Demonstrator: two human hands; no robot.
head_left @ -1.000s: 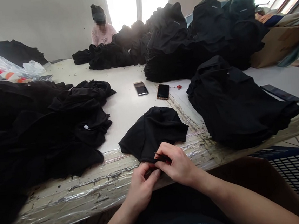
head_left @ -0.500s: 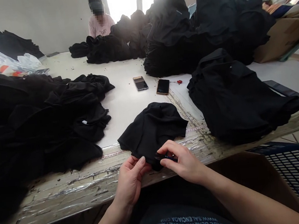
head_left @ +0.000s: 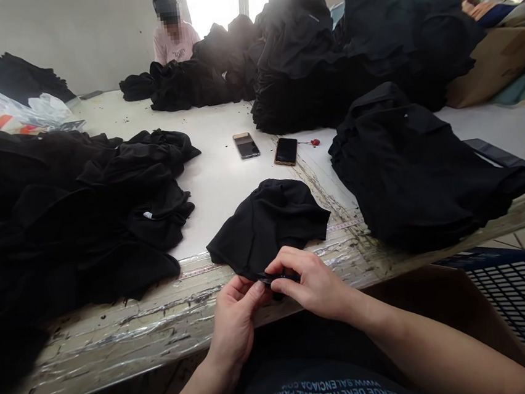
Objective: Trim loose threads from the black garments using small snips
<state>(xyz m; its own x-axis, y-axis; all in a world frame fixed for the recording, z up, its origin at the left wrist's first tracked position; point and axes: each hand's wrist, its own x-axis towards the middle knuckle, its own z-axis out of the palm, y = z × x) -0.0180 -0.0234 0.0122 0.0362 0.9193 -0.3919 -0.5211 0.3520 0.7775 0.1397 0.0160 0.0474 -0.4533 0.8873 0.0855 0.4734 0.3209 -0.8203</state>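
Note:
A black garment (head_left: pixel 269 221) lies crumpled at the table's front edge, its near end drawn toward me. My left hand (head_left: pixel 238 304) pinches that near edge between thumb and fingers. Closed around small dark thread snips (head_left: pixel 283 275), my right hand (head_left: pixel 310 282) sits just to the right. The snips point left, their tip at the cloth by my left thumb. The fingers partly cover the tool, and whether its blades are apart cannot be made out.
A heap of black garments (head_left: pixel 82 208) fills the left side, and a stack of them (head_left: pixel 427 169) stands at right. Two phones (head_left: pixel 246 145) lie beyond the cloth. Larger piles (head_left: pixel 314 62) and a person (head_left: pixel 176 41) are at the back. A blue basket (head_left: pixel 507 285) is below right.
My right hand has moved slightly left, bringing the snips' tip up to my left thumb. My left hand has shifted a little right, still holding the garment's edge.

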